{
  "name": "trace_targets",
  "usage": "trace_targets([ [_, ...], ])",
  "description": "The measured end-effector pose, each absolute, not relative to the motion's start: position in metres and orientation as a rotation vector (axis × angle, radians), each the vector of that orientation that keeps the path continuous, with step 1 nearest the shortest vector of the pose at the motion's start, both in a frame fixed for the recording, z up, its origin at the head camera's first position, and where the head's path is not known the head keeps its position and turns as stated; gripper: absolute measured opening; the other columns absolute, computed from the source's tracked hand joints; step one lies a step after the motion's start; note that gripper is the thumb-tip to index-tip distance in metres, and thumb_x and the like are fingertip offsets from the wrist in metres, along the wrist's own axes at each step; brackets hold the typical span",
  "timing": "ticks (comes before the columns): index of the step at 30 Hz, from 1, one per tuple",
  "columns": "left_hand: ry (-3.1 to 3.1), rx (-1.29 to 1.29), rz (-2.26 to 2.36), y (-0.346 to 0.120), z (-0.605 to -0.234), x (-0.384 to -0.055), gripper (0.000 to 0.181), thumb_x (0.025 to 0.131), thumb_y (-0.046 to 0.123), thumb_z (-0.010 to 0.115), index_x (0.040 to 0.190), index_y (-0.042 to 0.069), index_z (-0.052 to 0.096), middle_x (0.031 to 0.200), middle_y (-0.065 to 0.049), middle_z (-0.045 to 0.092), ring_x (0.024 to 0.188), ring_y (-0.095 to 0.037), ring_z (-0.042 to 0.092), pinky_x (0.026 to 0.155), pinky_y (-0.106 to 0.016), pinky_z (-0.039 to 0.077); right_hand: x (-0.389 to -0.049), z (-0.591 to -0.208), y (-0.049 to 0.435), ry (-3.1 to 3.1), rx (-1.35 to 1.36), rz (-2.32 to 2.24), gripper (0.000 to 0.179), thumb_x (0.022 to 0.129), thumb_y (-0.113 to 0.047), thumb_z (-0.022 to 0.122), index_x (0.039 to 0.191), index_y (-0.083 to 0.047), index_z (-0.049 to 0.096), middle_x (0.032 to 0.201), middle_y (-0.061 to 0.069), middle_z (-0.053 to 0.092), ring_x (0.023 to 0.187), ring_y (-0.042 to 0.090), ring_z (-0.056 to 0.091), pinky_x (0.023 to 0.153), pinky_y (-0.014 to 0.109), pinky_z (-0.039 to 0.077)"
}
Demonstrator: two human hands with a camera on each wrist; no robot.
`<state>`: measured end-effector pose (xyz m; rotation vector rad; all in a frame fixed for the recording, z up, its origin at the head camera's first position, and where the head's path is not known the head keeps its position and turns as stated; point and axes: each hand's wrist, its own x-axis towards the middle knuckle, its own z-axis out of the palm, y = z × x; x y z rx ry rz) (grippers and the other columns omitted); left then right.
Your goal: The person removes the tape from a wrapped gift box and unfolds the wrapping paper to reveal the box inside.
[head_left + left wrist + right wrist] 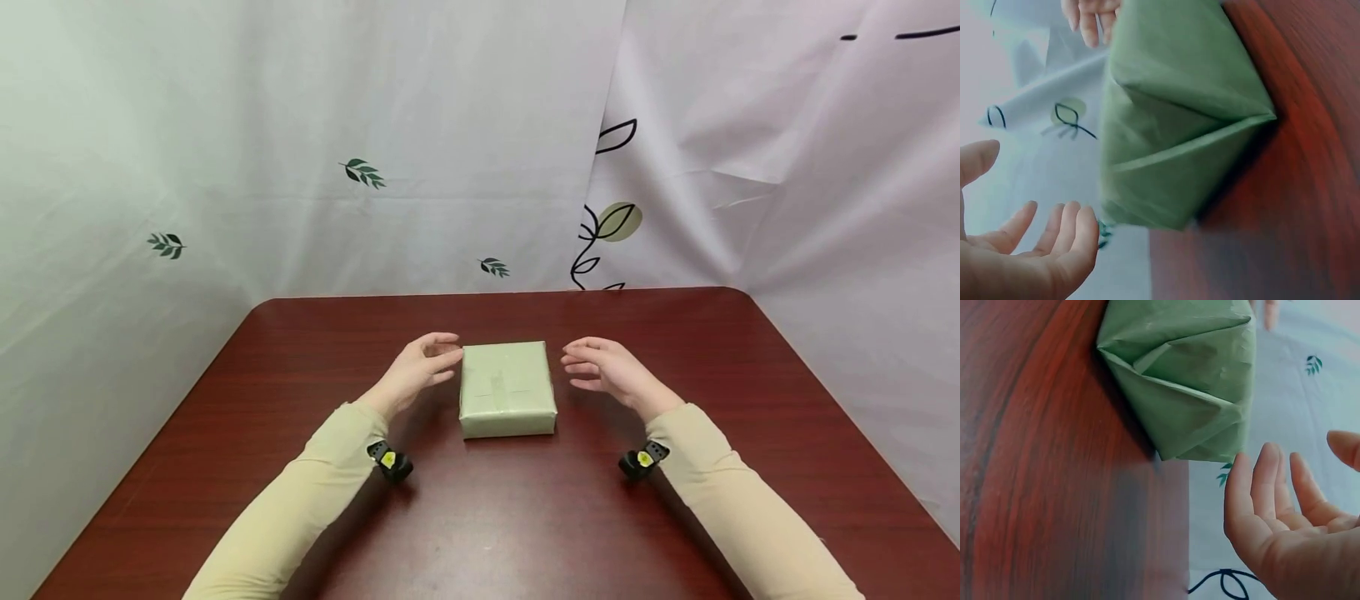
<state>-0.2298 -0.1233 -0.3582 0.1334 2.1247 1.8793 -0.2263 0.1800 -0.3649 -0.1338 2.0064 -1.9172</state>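
A box wrapped in pale green paper (pixel 507 379) lies flat on the dark red-brown table (pixel 480 517), with a strip of tape on its top. To its left is my left hand (pixel 417 369), fingers loosely bent, holding nothing. My right hand (pixel 611 371) hovers at the box's other side, also relaxed and with nothing in it. The left wrist view shows folded paper on the near end of the wrapped box (pixel 1179 125), apart from the palm. Similar folds show on the box (pixel 1185 387) in the right wrist view, beyond the fingertips (pixel 1239 472).
White cloth (pixel 450 125) printed with leaves hangs behind the table and along both sides. Each wrist wears a black strap with a small camera, the left camera (pixel 393 465) and the right camera (pixel 639 463).
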Motion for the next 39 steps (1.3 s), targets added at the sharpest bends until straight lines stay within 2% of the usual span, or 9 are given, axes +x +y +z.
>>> trace_targets([
  [4, 2.385, 0.344, 1.710, -0.111, -0.346, -0.225, 0.046, 0.092, 0.014, 0.061, 0.134, 0.002, 0.047, 0.133, -0.020, 0.051, 0.122, -0.032, 0.052, 0.100, -0.044, 0.044, -0.223, -0.366, 0.179, 2.174, -0.236, -1.778, 0.033, 0.096, -0.014, 0.052, 0.121, 0.008, 0.051, 0.116, 0.021, 0.060, 0.105, 0.023, 0.061, 0.090, 0.037, 0.051],
  [7, 2.515, 0.510, 1.538, -0.100, -0.342, -0.222, 0.047, 0.088, 0.015, 0.066, 0.131, 0.004, 0.051, 0.133, -0.016, 0.054, 0.121, -0.031, 0.054, 0.097, -0.042, 0.046, -0.220, -0.369, 0.175, 2.358, -0.364, -1.619, 0.038, 0.093, -0.015, 0.058, 0.122, 0.008, 0.052, 0.119, 0.025, 0.058, 0.105, 0.025, 0.060, 0.089, 0.038, 0.051],
  [11, 2.584, 0.677, 1.333, -0.091, -0.341, -0.219, 0.050, 0.085, 0.017, 0.071, 0.130, 0.004, 0.054, 0.132, -0.014, 0.054, 0.121, -0.030, 0.053, 0.099, -0.041, 0.045, -0.217, -0.373, 0.170, 2.581, -0.553, -1.396, 0.032, 0.089, -0.016, 0.065, 0.116, -0.001, 0.060, 0.109, 0.016, 0.065, 0.095, 0.021, 0.062, 0.081, 0.034, 0.050],
  [14, 2.661, 0.795, 1.096, -0.086, -0.343, -0.218, 0.054, 0.082, 0.023, 0.074, 0.130, 0.005, 0.055, 0.131, -0.012, 0.054, 0.123, -0.028, 0.049, 0.103, -0.041, 0.040, -0.216, -0.374, 0.168, 2.655, -0.676, -1.283, 0.032, 0.087, -0.015, 0.067, 0.117, -0.004, 0.061, 0.107, 0.012, 0.065, 0.092, 0.020, 0.062, 0.078, 0.033, 0.049],
  [18, 2.738, 0.946, 0.784, -0.079, -0.344, -0.216, 0.059, 0.079, 0.031, 0.077, 0.129, 0.007, 0.056, 0.132, -0.012, 0.052, 0.126, -0.027, 0.047, 0.105, -0.040, 0.037, -0.215, -0.376, 0.167, 2.704, -0.807, -1.185, 0.035, 0.087, -0.013, 0.066, 0.121, -0.004, 0.061, 0.110, 0.012, 0.062, 0.092, 0.022, 0.063, 0.081, 0.037, 0.052],
  [22, 2.773, 1.045, 0.581, -0.073, -0.344, -0.213, 0.058, 0.076, 0.034, 0.079, 0.124, 0.007, 0.061, 0.127, -0.013, 0.055, 0.119, -0.027, 0.050, 0.102, -0.038, 0.040, -0.214, -0.377, 0.167, 2.730, -0.870, -1.118, 0.031, 0.088, -0.013, 0.065, 0.119, -0.006, 0.064, 0.109, 0.009, 0.060, 0.093, 0.021, 0.064, 0.084, 0.039, 0.052],
  [30, 2.811, 1.077, 0.358, -0.068, -0.342, -0.208, 0.052, 0.075, 0.033, 0.080, 0.120, 0.014, 0.064, 0.121, -0.011, 0.054, 0.112, -0.027, 0.051, 0.097, -0.037, 0.042, -0.216, -0.378, 0.169, 2.769, -0.971, -1.130, 0.017, 0.086, -0.012, 0.069, 0.102, -0.009, 0.071, 0.102, 0.004, 0.062, 0.090, 0.017, 0.063, 0.080, 0.035, 0.052],
  [34, 2.810, 1.065, 0.346, -0.066, -0.339, -0.207, 0.051, 0.075, 0.031, 0.080, 0.121, 0.015, 0.064, 0.120, -0.010, 0.054, 0.111, -0.027, 0.051, 0.096, -0.037, 0.043, -0.218, -0.380, 0.169, 2.781, -0.985, -1.146, 0.010, 0.085, -0.011, 0.070, 0.095, -0.011, 0.069, 0.098, 0.002, 0.062, 0.089, 0.018, 0.064, 0.079, 0.037, 0.052],
  [39, 2.818, 1.065, 0.342, -0.065, -0.339, -0.206, 0.053, 0.074, 0.030, 0.082, 0.121, 0.014, 0.064, 0.116, -0.009, 0.056, 0.107, -0.025, 0.053, 0.094, -0.036, 0.044, -0.220, -0.379, 0.164, 2.814, -0.924, -1.139, 0.007, 0.084, -0.014, 0.072, 0.087, -0.011, 0.066, 0.090, 0.001, 0.061, 0.084, 0.015, 0.063, 0.074, 0.031, 0.052],
])
